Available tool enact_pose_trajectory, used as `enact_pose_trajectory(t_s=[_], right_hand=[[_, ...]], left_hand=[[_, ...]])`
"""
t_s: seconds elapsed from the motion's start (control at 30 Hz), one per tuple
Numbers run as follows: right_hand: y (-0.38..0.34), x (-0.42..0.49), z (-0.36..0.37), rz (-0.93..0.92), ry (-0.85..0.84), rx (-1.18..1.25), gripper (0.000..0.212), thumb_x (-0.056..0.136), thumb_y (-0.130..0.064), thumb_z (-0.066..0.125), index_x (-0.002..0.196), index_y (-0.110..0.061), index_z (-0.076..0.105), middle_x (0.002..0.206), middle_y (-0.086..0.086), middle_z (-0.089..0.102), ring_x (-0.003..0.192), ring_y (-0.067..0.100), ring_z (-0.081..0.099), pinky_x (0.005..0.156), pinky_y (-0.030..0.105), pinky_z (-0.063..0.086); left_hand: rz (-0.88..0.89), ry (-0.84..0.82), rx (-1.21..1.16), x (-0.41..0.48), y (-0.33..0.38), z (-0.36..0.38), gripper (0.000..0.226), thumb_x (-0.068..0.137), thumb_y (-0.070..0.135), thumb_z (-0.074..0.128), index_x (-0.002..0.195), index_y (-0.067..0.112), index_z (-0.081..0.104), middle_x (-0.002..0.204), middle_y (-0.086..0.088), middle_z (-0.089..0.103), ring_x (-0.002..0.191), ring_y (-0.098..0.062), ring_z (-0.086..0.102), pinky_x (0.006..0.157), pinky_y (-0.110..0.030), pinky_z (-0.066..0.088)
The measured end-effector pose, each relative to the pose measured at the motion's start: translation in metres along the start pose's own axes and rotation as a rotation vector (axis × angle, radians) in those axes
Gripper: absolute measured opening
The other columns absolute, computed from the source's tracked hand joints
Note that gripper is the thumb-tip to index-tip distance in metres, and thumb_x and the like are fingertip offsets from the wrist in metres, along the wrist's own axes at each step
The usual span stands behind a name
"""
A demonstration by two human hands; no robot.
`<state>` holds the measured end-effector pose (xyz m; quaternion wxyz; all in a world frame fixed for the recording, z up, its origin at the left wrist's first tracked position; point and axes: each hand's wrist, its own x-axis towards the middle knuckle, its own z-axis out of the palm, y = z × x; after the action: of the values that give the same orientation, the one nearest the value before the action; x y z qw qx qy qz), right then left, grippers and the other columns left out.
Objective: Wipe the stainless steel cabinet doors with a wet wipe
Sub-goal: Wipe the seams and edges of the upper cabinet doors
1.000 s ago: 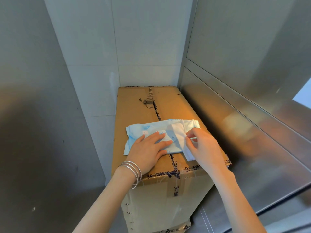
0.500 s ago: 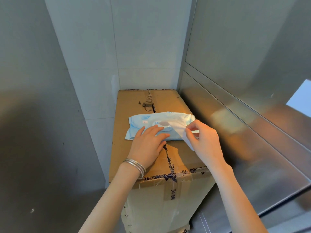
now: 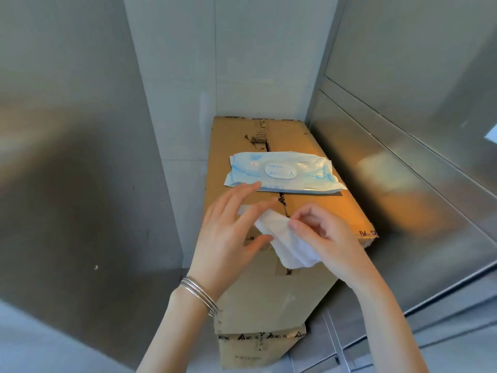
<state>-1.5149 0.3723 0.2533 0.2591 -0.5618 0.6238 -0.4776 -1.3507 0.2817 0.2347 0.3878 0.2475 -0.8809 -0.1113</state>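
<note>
A white wet wipe (image 3: 289, 244) hangs crumpled above the near end of a tall cardboard box (image 3: 333, 208). My right hand (image 3: 324, 238) pinches it between thumb and fingers. My left hand (image 3: 228, 235) is beside it with fingers spread and nearly straight, fingertips touching the wipe's upper left edge. The light-blue wipe pack (image 3: 282, 172) lies flat on the box top, its flap down. Stainless steel cabinet doors (image 3: 419, 168) stand on the right, and another steel panel (image 3: 67, 157) on the left.
A tiled wall (image 3: 215, 63) closes the corner behind the box. A second taped carton (image 3: 258, 345) sits under the tall one. Silver bangles (image 3: 199, 292) ring my left wrist. The gap between box and steel doors is narrow.
My right hand pulled the wipe out of the pack and drew it toward me. My left hand lifted off the pack and came back to the wipe. The pack's flap now lies flat.
</note>
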Motion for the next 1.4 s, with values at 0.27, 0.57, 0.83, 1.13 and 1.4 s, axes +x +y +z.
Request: enact_pose_trajectory(t_s=[0.27,0.57,0.83,1.13,1.4], right_hand=[[-0.018,-0.039,0.059,0.045,-0.031,0.026,0.005,0.083,-0.03,0.067,0.08,-0.031,0.064,0.078,-0.009,0.07,0.074,0.001,0.062,0.064,0.005,0.041],[-0.011,-0.131,0.131,0.378,-0.171,0.125,0.036,0.069,-0.022,0.083,0.097,-0.029,0.062,0.091,-0.005,0.072,0.075,0.013,0.061,0.073,0.02,0.048],[-0.041,-0.191,0.174,0.257,0.121,0.13,0.009,0.087,-0.016,0.065,0.081,-0.022,0.063,0.076,-0.006,0.066,0.077,0.01,0.061,0.07,0.022,0.046],[-0.081,-0.2,0.19,0.199,-0.008,-0.033,0.01,0.081,-0.019,0.073,0.083,-0.025,0.065,0.069,-0.009,0.067,0.063,0.002,0.056,0.059,0.01,0.04],[-0.079,-0.198,0.165,0.191,-0.014,-0.145,0.022,0.077,-0.012,0.075,0.082,-0.029,0.06,0.071,-0.018,0.067,0.06,-0.004,0.051,0.053,0.005,0.04]], left_hand=[[-0.161,-0.136,0.052,-0.067,-0.006,-0.048,0.015,0.07,0.007,0.078,0.079,0.016,0.07,0.081,0.005,0.071,0.086,-0.02,0.068,0.103,-0.033,0.039],[-0.522,-0.157,-0.158,-0.152,-0.011,-0.095,0.013,0.079,0.014,0.067,0.084,0.024,0.061,0.075,0.012,0.066,0.078,-0.022,0.063,0.074,-0.038,0.051],[-0.479,-0.49,-0.186,-0.223,-0.008,-0.122,0.028,0.083,0.03,0.066,0.105,0.027,0.049,0.104,0.014,0.065,0.096,-0.016,0.062,0.082,-0.037,0.05],[-0.404,-0.41,-0.406,-0.25,0.007,-0.131,0.032,0.08,0.03,0.075,0.107,0.017,0.063,0.102,0.007,0.065,0.093,-0.012,0.06,0.082,-0.032,0.048],[-0.585,-0.22,-0.55,-0.256,0.016,-0.137,0.029,0.077,0.025,0.074,0.076,0.017,0.046,0.07,-0.009,0.056,0.062,-0.019,0.046,0.057,-0.031,0.041]])
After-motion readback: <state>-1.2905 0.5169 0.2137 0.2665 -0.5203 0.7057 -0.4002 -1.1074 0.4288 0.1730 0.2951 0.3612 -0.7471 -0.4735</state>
